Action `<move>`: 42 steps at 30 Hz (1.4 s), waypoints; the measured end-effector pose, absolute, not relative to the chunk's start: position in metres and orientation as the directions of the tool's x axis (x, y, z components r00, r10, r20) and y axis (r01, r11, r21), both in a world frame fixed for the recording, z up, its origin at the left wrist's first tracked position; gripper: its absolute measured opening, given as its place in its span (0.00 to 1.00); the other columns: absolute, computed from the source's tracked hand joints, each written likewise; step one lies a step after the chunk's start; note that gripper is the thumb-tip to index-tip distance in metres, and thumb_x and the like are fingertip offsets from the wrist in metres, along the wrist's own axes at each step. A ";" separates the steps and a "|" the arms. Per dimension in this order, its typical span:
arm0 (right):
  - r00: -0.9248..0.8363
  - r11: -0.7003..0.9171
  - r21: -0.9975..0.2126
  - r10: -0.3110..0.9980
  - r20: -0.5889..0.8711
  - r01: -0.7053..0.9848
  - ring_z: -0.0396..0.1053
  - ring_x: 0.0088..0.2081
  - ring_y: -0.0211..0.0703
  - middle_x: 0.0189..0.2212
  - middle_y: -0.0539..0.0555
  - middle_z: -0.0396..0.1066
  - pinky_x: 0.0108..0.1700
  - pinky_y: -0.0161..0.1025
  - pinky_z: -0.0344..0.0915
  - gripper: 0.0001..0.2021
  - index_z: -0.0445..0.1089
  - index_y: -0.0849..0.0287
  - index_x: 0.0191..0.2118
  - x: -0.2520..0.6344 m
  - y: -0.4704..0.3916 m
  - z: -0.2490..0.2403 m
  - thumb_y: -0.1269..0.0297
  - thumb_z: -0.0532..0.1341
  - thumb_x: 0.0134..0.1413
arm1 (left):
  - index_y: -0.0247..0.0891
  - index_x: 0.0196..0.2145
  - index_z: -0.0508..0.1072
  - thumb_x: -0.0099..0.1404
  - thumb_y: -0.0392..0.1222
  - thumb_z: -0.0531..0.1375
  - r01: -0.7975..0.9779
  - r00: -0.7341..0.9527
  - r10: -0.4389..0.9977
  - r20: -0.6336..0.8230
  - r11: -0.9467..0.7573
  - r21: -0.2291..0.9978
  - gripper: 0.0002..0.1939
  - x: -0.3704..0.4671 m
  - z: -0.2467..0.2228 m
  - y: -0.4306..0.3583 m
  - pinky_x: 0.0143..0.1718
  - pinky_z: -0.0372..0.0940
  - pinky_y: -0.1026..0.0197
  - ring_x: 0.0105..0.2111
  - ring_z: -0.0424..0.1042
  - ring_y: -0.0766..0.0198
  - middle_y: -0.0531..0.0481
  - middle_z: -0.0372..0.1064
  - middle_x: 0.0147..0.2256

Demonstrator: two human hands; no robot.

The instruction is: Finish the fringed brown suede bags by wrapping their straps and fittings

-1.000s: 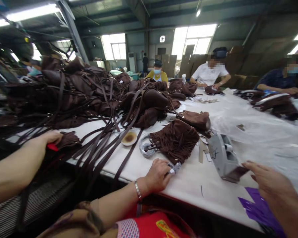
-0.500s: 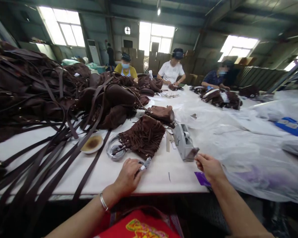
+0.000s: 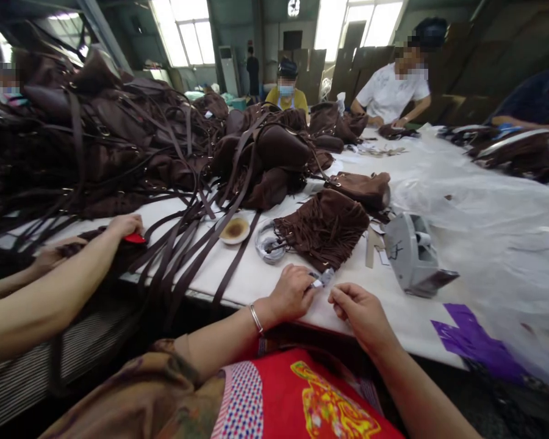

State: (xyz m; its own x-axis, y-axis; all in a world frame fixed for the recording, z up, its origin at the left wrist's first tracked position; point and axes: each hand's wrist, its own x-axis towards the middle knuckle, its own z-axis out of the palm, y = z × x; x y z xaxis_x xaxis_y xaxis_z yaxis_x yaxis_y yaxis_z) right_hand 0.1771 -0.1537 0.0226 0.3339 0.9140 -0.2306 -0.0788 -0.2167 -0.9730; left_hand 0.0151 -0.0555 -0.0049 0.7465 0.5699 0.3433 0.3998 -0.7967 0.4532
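Note:
My left hand (image 3: 293, 292), with a bangle on its wrist, rests near the table's front edge, fingers closed on a small plastic-wrapped piece (image 3: 324, 278). That piece lies at the near corner of a dark brown fringed bag (image 3: 332, 225). A coil wrapped in clear plastic (image 3: 271, 242) sits at the bag's left side. Just right of the wrapped piece, my right hand (image 3: 359, 311) holds its thumb and fingertips pinched together. Whatever is between them is too small to make out. A grey tape dispenser (image 3: 405, 256) stands to the right of the bag.
A big heap of brown bags (image 3: 165, 140) covers the left, its straps (image 3: 187, 268) trailing over the table edge. A shallow dish (image 3: 234, 230) stands among them. At left, a co-worker's hands (image 3: 125, 225) hold a red tool. Purple tape (image 3: 473, 341) and plastic sheeting (image 3: 494, 238) lie right.
My right hand has moved left from the tape dispenser to beside my left hand. The left hand still holds the wrapped piece. The view has swung left, bringing in a co-worker's arms.

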 end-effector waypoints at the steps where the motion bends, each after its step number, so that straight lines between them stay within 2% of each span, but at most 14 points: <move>1: 0.334 -0.227 -0.969 0.909 -0.247 -0.098 0.55 0.18 0.31 0.16 0.47 0.65 0.21 0.31 0.50 0.20 0.71 0.61 0.26 0.169 -0.148 0.019 0.46 0.69 0.44 | 0.35 0.35 0.73 0.64 0.38 0.58 0.399 0.745 0.572 0.344 -0.795 0.457 0.05 0.015 -0.004 -0.056 0.48 0.58 0.52 0.42 0.69 0.55 0.43 0.73 0.37; 6: 0.383 -0.288 -0.953 0.873 -0.302 -0.094 0.49 0.15 0.29 0.12 0.44 0.60 0.17 0.31 0.42 0.21 0.70 0.60 0.25 0.157 -0.133 0.003 0.45 0.69 0.43 | 0.36 0.30 0.72 0.64 0.38 0.58 0.372 0.718 0.593 0.363 -0.768 0.521 0.06 0.014 -0.003 -0.054 0.43 0.59 0.55 0.36 0.68 0.58 0.45 0.71 0.32; 12: 0.445 -0.337 -0.940 0.834 -0.326 -0.057 0.49 0.14 0.29 0.11 0.45 0.60 0.17 0.30 0.42 0.22 0.69 0.60 0.24 0.153 -0.131 0.003 0.44 0.69 0.42 | 0.35 0.29 0.72 0.64 0.36 0.58 0.325 0.680 0.611 0.406 -0.747 0.580 0.05 0.014 -0.005 -0.051 0.41 0.59 0.57 0.34 0.67 0.60 0.47 0.70 0.30; 19: 0.418 -0.403 -0.908 0.810 -0.412 -0.114 0.49 0.13 0.28 0.11 0.45 0.60 0.15 0.29 0.42 0.21 0.67 0.61 0.23 0.154 -0.131 0.003 0.45 0.69 0.42 | 0.36 0.30 0.72 0.62 0.35 0.59 0.312 0.666 0.615 0.422 -0.744 0.591 0.04 0.013 -0.006 -0.050 0.43 0.61 0.55 0.37 0.69 0.58 0.45 0.71 0.32; 26: 0.402 -0.482 -0.850 0.750 -0.525 -0.211 0.50 0.11 0.28 0.11 0.44 0.59 0.13 0.27 0.42 0.20 0.62 0.58 0.23 0.154 -0.120 0.009 0.49 0.69 0.39 | 0.35 0.34 0.72 0.64 0.38 0.57 0.353 0.675 0.587 0.446 -0.789 0.504 0.05 0.012 -0.008 -0.054 0.49 0.60 0.49 0.44 0.69 0.54 0.41 0.73 0.37; 29: 0.395 -0.522 -0.818 0.718 -0.574 -0.239 0.49 0.11 0.27 0.12 0.42 0.58 0.13 0.27 0.41 0.20 0.60 0.57 0.25 0.151 -0.115 0.014 0.52 0.70 0.39 | 0.34 0.37 0.72 0.66 0.38 0.54 0.383 0.686 0.553 0.472 -0.827 0.412 0.08 0.011 -0.004 -0.058 0.57 0.53 0.42 0.51 0.67 0.51 0.39 0.73 0.39; 32: 0.312 -0.485 -0.826 0.768 -0.560 -0.288 0.49 0.12 0.27 0.12 0.41 0.58 0.13 0.27 0.41 0.22 0.59 0.57 0.25 0.154 -0.118 0.014 0.50 0.71 0.39 | 0.35 0.37 0.72 0.66 0.37 0.54 0.400 0.678 0.554 0.484 -0.829 0.390 0.08 0.011 0.002 -0.059 0.60 0.47 0.39 0.54 0.65 0.50 0.39 0.73 0.40; 34: 0.250 -0.411 -0.850 0.831 -0.498 -0.329 0.52 0.13 0.28 0.13 0.43 0.60 0.15 0.27 0.45 0.22 0.62 0.59 0.26 0.157 -0.123 0.010 0.49 0.72 0.38 | 0.35 0.36 0.72 0.65 0.37 0.56 0.406 0.650 0.600 0.467 -0.793 0.454 0.06 0.012 0.005 -0.058 0.57 0.53 0.42 0.50 0.68 0.50 0.40 0.74 0.40; 37: 0.247 -0.342 -0.865 0.861 -0.445 -0.366 0.56 0.15 0.29 0.14 0.45 0.64 0.17 0.28 0.51 0.22 0.66 0.61 0.27 0.159 -0.130 0.005 0.49 0.73 0.38 | 0.36 0.30 0.72 0.64 0.36 0.57 0.373 0.620 0.667 0.414 -0.714 0.592 0.05 0.017 0.007 -0.056 0.46 0.61 0.53 0.39 0.70 0.56 0.44 0.73 0.33; 39: 0.275 -0.342 -0.857 0.844 -0.460 -0.386 0.58 0.16 0.29 0.15 0.45 0.64 0.17 0.28 0.53 0.21 0.68 0.62 0.27 0.159 -0.133 0.005 0.50 0.74 0.36 | 0.36 0.28 0.71 0.64 0.36 0.56 0.342 0.613 0.691 0.382 -0.668 0.661 0.08 0.019 0.009 -0.056 0.38 0.61 0.59 0.33 0.69 0.60 0.46 0.71 0.29; 42: 0.268 -0.360 -0.828 0.825 -0.498 -0.431 0.58 0.17 0.29 0.18 0.46 0.65 0.18 0.28 0.56 0.21 0.69 0.63 0.26 0.159 -0.133 0.012 0.53 0.75 0.33 | 0.35 0.26 0.70 0.65 0.37 0.56 0.307 0.607 0.719 0.339 -0.605 0.735 0.10 0.021 0.012 -0.057 0.32 0.58 0.63 0.29 0.65 0.64 0.49 0.68 0.26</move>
State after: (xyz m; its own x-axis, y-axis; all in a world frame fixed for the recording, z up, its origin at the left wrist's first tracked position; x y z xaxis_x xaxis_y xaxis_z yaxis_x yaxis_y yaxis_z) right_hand 0.1595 -0.1326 0.0124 0.2681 0.8246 -0.4981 -0.4311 -0.3597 -0.8275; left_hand 0.0212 -0.0568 0.0125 0.6068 0.7190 0.3390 0.3068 -0.6052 0.7346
